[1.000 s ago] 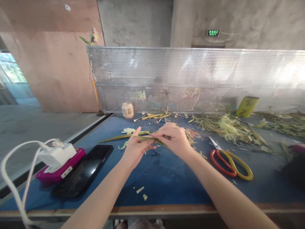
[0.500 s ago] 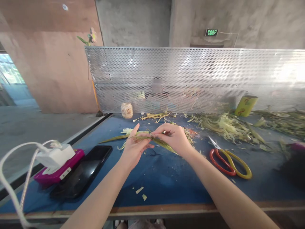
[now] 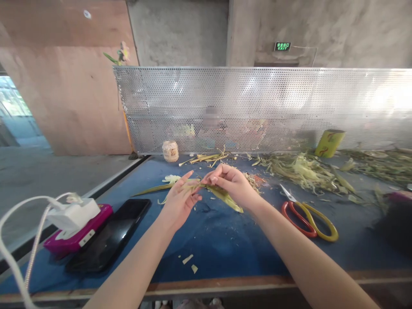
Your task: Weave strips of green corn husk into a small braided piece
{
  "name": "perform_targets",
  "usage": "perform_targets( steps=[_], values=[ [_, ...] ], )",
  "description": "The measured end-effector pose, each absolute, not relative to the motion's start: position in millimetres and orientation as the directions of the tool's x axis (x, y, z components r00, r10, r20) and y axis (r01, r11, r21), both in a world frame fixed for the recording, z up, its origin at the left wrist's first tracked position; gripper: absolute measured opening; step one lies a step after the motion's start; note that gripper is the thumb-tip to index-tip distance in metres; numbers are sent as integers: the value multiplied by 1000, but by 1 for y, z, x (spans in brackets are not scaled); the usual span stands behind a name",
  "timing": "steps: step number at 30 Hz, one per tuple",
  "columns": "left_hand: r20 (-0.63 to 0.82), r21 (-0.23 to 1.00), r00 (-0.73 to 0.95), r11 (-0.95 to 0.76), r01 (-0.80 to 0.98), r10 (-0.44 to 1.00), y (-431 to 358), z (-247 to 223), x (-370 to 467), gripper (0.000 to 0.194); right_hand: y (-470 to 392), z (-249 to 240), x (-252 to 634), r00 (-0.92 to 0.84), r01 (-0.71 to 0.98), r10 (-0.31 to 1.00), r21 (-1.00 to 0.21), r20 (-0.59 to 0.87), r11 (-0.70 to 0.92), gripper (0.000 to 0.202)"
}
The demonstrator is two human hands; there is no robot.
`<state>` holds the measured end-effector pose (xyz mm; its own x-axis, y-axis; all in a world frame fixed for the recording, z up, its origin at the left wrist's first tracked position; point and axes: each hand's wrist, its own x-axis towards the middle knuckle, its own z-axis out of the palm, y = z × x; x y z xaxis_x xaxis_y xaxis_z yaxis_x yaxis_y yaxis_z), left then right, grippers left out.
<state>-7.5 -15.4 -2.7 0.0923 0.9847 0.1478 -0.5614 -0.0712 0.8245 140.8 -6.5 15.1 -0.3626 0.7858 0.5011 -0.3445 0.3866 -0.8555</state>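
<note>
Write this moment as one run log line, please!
left hand: holding leafy strip | right hand: touching same strip | on blue table: red-and-yellow-handled scissors, black phone

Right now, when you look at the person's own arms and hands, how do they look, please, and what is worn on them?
The left hand and the right hand are both ungloved. The left forearm and right forearm are slim and sleeveless where they show. I see no watch or bracelet.

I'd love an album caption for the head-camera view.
Left hand and right hand meet at a green plant strip above a blue tabletop, scissors at right, phone at left.
</note>
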Motion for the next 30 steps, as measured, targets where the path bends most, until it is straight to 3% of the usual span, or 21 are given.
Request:
perform_targets(
  steps=[4, 8, 19, 30],
  values=[
    [90, 813, 153, 16, -582, 984, -14, -2, -8, 36, -3, 11, 141, -356, -428, 775, -828, 522, 362, 10],
    [73, 780, 188, 62, -623, 979, -13, -3, -9, 36, -2, 10, 142, -367, -476, 777, -821, 512, 316, 9],
    [86, 727, 188, 68, -683, 978, -15, 2, -4, 17, -7, 12, 145, -462, -390, 759, -874, 458, 290, 9],
    [124, 824, 403, 133, -551, 907, -20, -3, -8, 20, -17, 25, 151, -520, -159, 745, -904, 418, 396, 13]
  ],
)
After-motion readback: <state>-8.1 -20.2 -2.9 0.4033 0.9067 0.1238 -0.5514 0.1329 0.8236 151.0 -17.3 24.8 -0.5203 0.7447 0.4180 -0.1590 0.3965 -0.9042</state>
